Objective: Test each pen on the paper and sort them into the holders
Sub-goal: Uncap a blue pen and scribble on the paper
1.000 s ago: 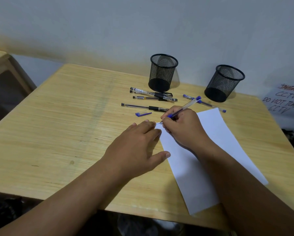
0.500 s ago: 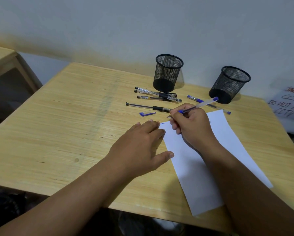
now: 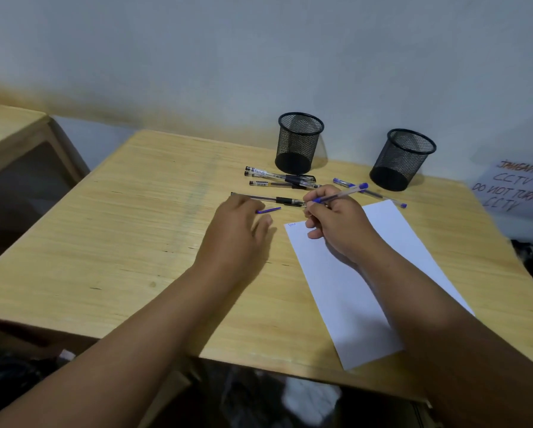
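My right hand (image 3: 339, 227) grips an uncapped blue pen (image 3: 341, 194) above the top left corner of the white paper (image 3: 361, 273), where a small blue scribble (image 3: 291, 224) shows. My left hand (image 3: 237, 233) lies flat on the table left of the paper, its fingertips over one end of the loose blue cap (image 3: 271, 210). Three black pens (image 3: 277, 176) lie before the left mesh holder (image 3: 299, 142), a fourth black pen (image 3: 271, 199) nearer me. Another blue pen (image 3: 373, 193) lies by the right mesh holder (image 3: 402, 159). Both holders look empty.
The wooden table (image 3: 135, 227) stands against a white wall. A handwritten CCTV notice (image 3: 518, 189) is on the wall at right. A second wooden table (image 3: 8, 131) sits at far left. Dark floor shows below the front edge.
My right hand lifted the blue pen off the paper, leaving a small blue scribble. My left hand slid off the paper's corner toward the loose blue cap.
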